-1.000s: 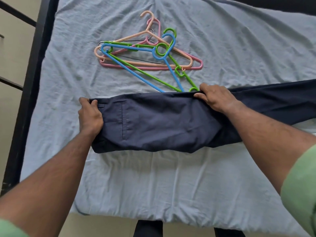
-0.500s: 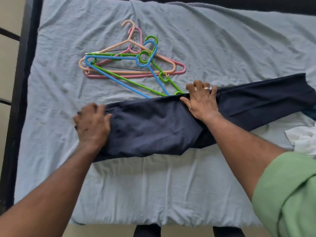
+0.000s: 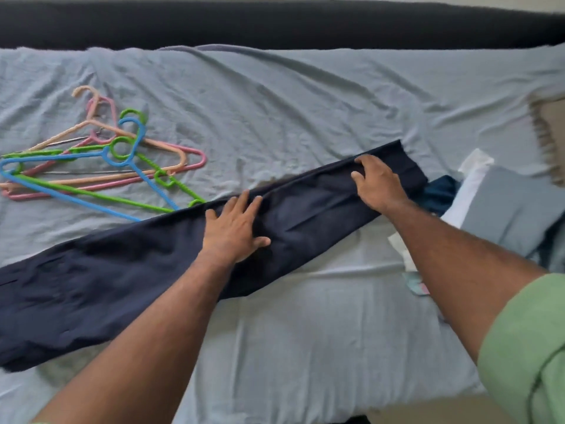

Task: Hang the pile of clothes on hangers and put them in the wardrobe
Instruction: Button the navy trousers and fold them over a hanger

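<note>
Both hands farther right along trousers [image 3: 128, 276]

head camera, close, looking down onto bed [image 3: 305, 332]
</note>
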Motion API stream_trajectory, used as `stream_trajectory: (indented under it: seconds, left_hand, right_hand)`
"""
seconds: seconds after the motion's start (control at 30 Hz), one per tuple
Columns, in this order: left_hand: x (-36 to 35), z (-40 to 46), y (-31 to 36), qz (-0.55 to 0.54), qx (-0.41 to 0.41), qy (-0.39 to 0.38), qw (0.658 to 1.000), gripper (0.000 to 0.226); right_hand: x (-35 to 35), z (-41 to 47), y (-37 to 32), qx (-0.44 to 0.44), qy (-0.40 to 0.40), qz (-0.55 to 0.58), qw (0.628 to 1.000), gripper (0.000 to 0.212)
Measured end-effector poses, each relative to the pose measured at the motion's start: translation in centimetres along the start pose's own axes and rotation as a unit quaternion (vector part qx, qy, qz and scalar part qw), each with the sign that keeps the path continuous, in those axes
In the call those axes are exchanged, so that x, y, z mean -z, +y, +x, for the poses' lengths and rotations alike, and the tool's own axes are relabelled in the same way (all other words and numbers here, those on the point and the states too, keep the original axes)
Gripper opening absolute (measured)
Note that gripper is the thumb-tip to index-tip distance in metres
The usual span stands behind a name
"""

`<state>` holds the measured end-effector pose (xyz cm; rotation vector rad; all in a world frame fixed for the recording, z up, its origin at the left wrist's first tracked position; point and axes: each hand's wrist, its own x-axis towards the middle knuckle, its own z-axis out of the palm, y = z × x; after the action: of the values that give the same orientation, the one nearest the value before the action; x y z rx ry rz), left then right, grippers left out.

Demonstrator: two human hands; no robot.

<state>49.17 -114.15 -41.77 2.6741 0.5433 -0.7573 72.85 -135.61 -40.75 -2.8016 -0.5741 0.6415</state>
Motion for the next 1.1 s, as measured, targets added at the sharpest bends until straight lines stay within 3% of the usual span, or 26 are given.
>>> stream_trajectory:
  seconds: [0.1,0.23,0.4,0.6,0.8,0.97,1.1]
  left_hand:
    - [0.0,2.0,2.2,0.009,0.05,-0.045,0.998,0.126]
    - [-0.7,3.1,4.4,0.038,0.094,-0.064,0.993,0.15]
    - [-0.9,4.1,5.8,0.052,0.117,-0.079,0.989,0.158]
    - [-0.6,4.9,6.6,0.082,0.126,-0.104,0.983,0.168]
    - [-0.7,5.4,7.0,0.11,0.129,-0.111,0.979,0.174]
    - [-0.8,5.7,7.1,0.117,0.126,-0.105,0.979,0.175]
    - [-1.0,5.4,6.9,0.103,0.121,-0.096,0.983,0.173]
  right_hand:
    - [2.8,1.2,5.6,-0.046,0.013,0.006,0.999,0.041]
    - [4.9,2.8,10.9,-0.111,-0.029,0.037,0.993,0.042]
    - [4.8,5.1,13.1,-0.163,-0.071,0.111,0.978,0.063]
    - [3.8,7.7,14.7,-0.213,-0.108,0.084,0.967,0.073]
    - [4.8,7.5,16.2,-0.14,-0.121,0.237,0.954,0.023]
    - [6.2,7.6,15.8,-0.081,-0.047,0.195,0.976,0.035]
    - [6.9,6.4,15.0,-0.066,-0.003,0.225,0.972,0.026]
